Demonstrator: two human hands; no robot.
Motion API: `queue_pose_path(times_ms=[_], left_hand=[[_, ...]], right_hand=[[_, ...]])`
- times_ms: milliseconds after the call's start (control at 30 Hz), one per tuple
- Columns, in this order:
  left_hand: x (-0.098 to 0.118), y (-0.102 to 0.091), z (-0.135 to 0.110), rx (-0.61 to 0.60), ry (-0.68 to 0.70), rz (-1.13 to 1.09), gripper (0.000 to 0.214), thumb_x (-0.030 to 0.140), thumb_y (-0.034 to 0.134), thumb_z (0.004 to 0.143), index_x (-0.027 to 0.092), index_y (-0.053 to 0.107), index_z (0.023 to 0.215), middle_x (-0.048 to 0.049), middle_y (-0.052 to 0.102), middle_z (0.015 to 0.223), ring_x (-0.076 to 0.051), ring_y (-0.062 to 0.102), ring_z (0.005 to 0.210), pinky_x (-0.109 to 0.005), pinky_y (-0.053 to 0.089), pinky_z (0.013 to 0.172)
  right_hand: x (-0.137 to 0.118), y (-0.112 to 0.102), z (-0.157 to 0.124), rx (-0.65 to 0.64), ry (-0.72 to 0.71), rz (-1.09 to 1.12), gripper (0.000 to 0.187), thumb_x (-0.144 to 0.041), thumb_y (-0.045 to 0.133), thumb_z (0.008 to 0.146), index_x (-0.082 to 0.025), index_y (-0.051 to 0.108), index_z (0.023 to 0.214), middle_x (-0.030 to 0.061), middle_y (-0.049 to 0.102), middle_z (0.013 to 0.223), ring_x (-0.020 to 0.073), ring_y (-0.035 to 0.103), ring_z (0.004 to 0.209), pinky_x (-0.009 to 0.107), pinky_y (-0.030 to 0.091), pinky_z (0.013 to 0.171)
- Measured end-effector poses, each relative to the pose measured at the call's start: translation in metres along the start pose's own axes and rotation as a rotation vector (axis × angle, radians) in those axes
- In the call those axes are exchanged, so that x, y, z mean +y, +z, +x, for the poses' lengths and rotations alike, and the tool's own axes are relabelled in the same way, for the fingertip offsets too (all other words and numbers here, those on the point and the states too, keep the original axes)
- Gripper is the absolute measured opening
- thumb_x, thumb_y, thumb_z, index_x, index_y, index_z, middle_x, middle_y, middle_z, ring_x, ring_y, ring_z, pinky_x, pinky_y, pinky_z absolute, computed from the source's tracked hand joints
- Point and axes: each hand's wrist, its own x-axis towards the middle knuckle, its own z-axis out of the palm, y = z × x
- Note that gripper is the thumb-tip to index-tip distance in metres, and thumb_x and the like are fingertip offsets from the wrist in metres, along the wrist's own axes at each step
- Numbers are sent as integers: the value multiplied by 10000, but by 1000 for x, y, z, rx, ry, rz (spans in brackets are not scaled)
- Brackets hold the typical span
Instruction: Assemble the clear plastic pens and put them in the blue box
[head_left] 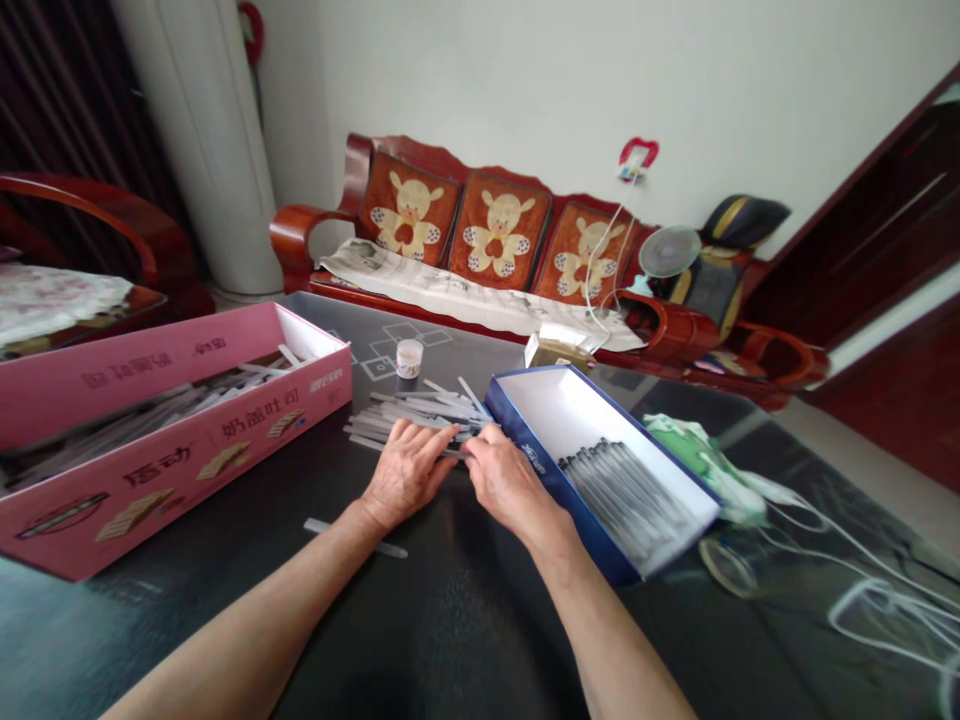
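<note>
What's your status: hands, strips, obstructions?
Left hand flat on grey strip pile. Right hand touching same pile, beside blue box. Stray strip by left wrist.

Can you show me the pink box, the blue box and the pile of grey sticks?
pink box (187, 465): head view, on its long front wall.
blue box (559, 415): head view, on its bare white floor.
pile of grey sticks (420, 405): head view, on the sticks in the pile's middle.
</note>
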Motion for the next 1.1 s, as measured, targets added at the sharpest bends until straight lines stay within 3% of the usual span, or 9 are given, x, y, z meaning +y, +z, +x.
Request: queue_pose_path(times_ms=[100,300,433,567,667,733,800,967,1100], left_hand=[[-1,-1,1,116,-64,-15,479,305,537,876,152,446,1320,-146,575,1229,-280,523,1109,-433,395,934],[-11,8,-3,260,-185,-18,398,195,486,875,146,482,1270,-130,605,1144,-249,557,1047,-390,429,920],[-13,10,-4,263,-191,-20,363,185,477,875,152,512,1235,-115,623,1105,-238,571,1006,-379,440,905],[-13,9,-3,292,-257,-56,320,188,460,878,159,547,1185,-102,642,1068,-231,578,983,-372,452,888],[-14,9,-2,319,-332,-109,307,187,448,878,171,558,1164,-87,658,1048,-218,588,968,-361,462,880],[-14,9,-2,336,-374,-147,305,187,450,876,174,559,1161,-80,668,1026,-208,596,960,-352,464,881],[-15,8,-1,340,-403,-173,301,186,446,875,180,562,1153,-71,672,1010,-199,599,949,-344,463,883],[-12,3,1,312,-467,-214,317,190,438,873,182,566,1163,-56,675,979,-182,592,912,-329,461,864],[-12,-4,8,330,-643,-374,304,249,476,856,183,606,1122,-31,685,882,-152,609,806,-289,470,802]], right_hand=[[21,-28,-14,12,101,-136,217,-150,476,878,-180,666,979,85,604,952,175,609,848,256,455,772],[127,-79,-63,-6,474,-447,250,-156,497,829,-173,714,952,104,677,931,208,637,843,279,441,771],[175,-82,-90,-165,658,-551,269,-182,480,826,-200,734,913,99,701,906,209,650,806,280,437,700],[185,-77,-101,-210,715,-535,246,-196,501,808,-189,732,892,108,693,866,222,647,768,297,435,663],[163,-72,-94,47,635,-518,258,-245,563,796,-143,704,987,142,664,902,245,631,800,328,451,702],[128,-63,-80,248,434,-380,212,-238,537,826,-154,696,937,113,648,877,218,616,821,315,454,750],[78,-46,-63,308,250,-124,180,-244,507,861,-187,678,865,68,637,849,184,606,811,287,454,761],[-49,15,-34,-6,-48,232,104,-229,567,845,-211,655,898,36,613,883,161,583,845,266,449,767],[-83,51,-34,-99,-53,183,146,-304,652,796,-203,658,900,44,607,881,200,583,862,312,456,786]])
